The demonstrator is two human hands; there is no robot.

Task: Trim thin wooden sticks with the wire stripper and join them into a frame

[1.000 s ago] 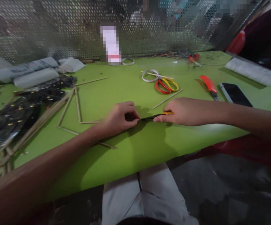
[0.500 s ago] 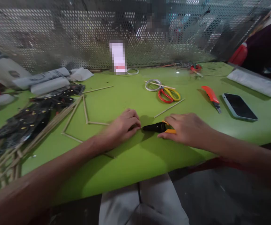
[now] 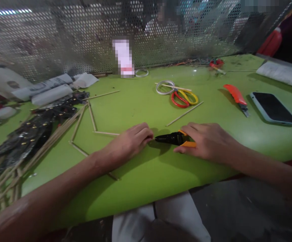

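Note:
My right hand (image 3: 206, 139) grips the orange handles of black-jawed pliers (image 3: 170, 137), whose tip points left. My left hand (image 3: 133, 137) is pinched closed just off that tip, on the end of a thin stick (image 3: 107, 133) that runs under the hand. A tiny bit of something thin shows between fingertips and jaws. The stick belongs to a zigzag chain of jointed sticks (image 3: 91, 116) lying on the green table (image 3: 136, 107); part of the chain passes beneath my left forearm. A loose stick (image 3: 185, 113) lies beyond the pliers.
Scissors (image 3: 180, 101) with red and yellow handles lie by a tape roll (image 3: 158, 88). An orange cutter (image 3: 235, 95) and a phone (image 3: 274, 107) are at right. Bundled sticks (image 3: 52, 137), a black plastic bag (image 3: 27, 134) and white rolls (image 3: 51, 94) crowd the left. Perforated metal (image 3: 85, 40) stands behind.
The camera view has shifted slightly. Both hands keep their hold, and the left fingers look closed more tightly near the pliers' tip. The pliers remain at about the same spot.

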